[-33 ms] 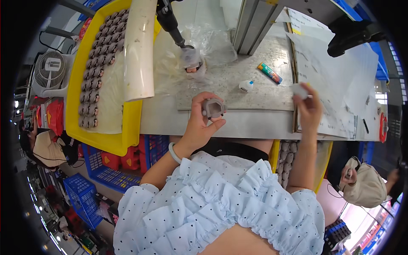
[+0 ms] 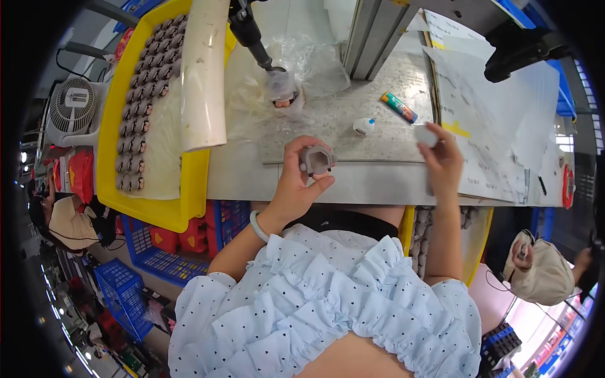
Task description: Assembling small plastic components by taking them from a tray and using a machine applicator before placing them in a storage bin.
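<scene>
While left hand (image 2: 301, 173) firmly grips grey hollow piece (image 2: 317, 161) and right hand (image 2: 445, 162) pinches white disc (image 2: 426, 135), best leave the hollow uncovered.

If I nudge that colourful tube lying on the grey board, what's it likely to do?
The colourful tube would probably roll if pushed sideways, since it looks rounded and lies on the flat grey board. It seems fairly stiff, as its outline is straight. It may be light, being slim, though its contents can't be seen.
</scene>
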A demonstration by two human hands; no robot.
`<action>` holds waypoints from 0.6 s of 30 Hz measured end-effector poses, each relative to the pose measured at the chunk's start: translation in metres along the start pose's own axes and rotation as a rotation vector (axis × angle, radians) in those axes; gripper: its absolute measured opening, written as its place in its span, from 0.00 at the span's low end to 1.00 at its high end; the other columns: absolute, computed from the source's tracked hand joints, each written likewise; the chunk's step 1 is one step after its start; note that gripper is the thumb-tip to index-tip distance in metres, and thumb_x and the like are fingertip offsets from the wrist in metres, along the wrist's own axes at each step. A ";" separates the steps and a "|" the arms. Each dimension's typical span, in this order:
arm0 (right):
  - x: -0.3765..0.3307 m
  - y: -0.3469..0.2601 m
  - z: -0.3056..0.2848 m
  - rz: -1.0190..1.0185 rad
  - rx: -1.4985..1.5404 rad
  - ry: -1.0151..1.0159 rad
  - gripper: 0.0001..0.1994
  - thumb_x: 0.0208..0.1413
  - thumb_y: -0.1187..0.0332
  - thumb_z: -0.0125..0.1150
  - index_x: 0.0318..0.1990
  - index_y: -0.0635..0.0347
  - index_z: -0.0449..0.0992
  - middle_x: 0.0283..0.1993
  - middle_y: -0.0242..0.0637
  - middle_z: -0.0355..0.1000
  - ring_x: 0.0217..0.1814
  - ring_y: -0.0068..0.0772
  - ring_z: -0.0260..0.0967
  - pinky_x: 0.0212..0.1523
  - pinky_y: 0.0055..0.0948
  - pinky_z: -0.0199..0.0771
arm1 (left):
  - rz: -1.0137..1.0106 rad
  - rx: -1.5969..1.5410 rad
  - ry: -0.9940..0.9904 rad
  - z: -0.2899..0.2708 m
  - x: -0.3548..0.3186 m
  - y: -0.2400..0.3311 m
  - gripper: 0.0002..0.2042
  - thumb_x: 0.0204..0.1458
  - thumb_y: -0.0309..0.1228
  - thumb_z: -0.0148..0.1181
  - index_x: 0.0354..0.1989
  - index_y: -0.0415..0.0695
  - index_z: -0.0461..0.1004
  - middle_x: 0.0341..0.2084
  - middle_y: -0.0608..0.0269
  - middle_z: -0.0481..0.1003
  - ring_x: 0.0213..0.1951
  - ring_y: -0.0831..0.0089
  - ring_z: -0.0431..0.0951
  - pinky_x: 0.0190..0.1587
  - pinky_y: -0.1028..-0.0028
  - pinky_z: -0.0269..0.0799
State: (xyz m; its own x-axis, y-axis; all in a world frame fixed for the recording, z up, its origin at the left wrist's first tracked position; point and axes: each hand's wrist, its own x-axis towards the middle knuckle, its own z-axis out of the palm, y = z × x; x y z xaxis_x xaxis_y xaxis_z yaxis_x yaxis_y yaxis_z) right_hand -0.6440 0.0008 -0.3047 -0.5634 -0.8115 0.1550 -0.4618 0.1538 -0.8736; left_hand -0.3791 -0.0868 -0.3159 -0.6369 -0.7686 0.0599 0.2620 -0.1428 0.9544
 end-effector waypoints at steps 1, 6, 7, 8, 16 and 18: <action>-0.004 0.005 0.019 -0.090 -0.003 0.009 0.18 0.41 0.75 0.67 0.44 0.60 0.74 0.31 0.32 0.70 0.26 0.18 0.64 0.25 0.19 0.65 | -0.005 0.011 -0.009 0.000 0.001 -0.001 0.31 0.42 0.13 0.56 0.54 0.48 0.50 0.46 0.59 0.61 0.45 0.71 0.67 0.46 0.73 0.65; -0.013 0.008 0.041 -0.169 -0.682 0.006 0.20 0.40 0.65 0.68 0.43 0.60 0.73 0.36 0.37 0.70 0.37 0.36 0.67 0.37 0.31 0.68 | 0.010 -0.010 -0.035 -0.004 0.001 -0.002 0.32 0.43 0.15 0.58 0.54 0.52 0.50 0.47 0.58 0.61 0.45 0.68 0.68 0.45 0.72 0.66; -0.014 0.004 0.041 -0.141 -0.789 -0.060 0.21 0.41 0.63 0.67 0.45 0.59 0.73 0.39 0.37 0.70 0.42 0.39 0.66 0.41 0.33 0.67 | -0.017 -0.060 -0.055 -0.006 0.000 0.000 0.33 0.43 0.17 0.60 0.55 0.55 0.49 0.48 0.56 0.61 0.46 0.65 0.68 0.45 0.70 0.67; -0.014 0.002 0.040 -0.146 -0.784 -0.068 0.21 0.41 0.63 0.67 0.45 0.59 0.73 0.39 0.37 0.70 0.42 0.39 0.66 0.41 0.33 0.67 | -0.018 -0.057 -0.045 -0.007 -0.001 0.001 0.33 0.43 0.17 0.60 0.55 0.55 0.49 0.48 0.56 0.61 0.46 0.65 0.68 0.45 0.70 0.67; -0.005 0.009 0.024 -0.438 -0.648 -0.315 0.22 0.45 0.70 0.61 0.51 0.55 0.70 0.52 0.37 0.66 0.50 0.41 0.62 0.51 0.34 0.64 | -0.087 -0.443 -0.160 -0.009 0.002 -0.008 0.33 0.45 0.24 0.63 0.55 0.60 0.49 0.48 0.57 0.60 0.46 0.63 0.68 0.47 0.67 0.66; -0.005 0.009 0.024 -0.436 -0.630 -0.316 0.22 0.45 0.71 0.61 0.51 0.54 0.70 0.53 0.37 0.66 0.50 0.40 0.62 0.51 0.34 0.65 | -0.105 -0.428 -0.149 -0.009 0.004 -0.008 0.32 0.45 0.24 0.63 0.54 0.59 0.49 0.49 0.57 0.60 0.46 0.63 0.68 0.47 0.67 0.66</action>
State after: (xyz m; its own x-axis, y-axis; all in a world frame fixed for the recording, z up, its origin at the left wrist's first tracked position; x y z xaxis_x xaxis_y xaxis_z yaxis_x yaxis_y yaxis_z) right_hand -0.6290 -0.0074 -0.3243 -0.0698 -0.9771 0.2009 -0.9446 0.0000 -0.3281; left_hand -0.3776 -0.0944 -0.3255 -0.7647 -0.6430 0.0407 0.4467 -0.4836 0.7527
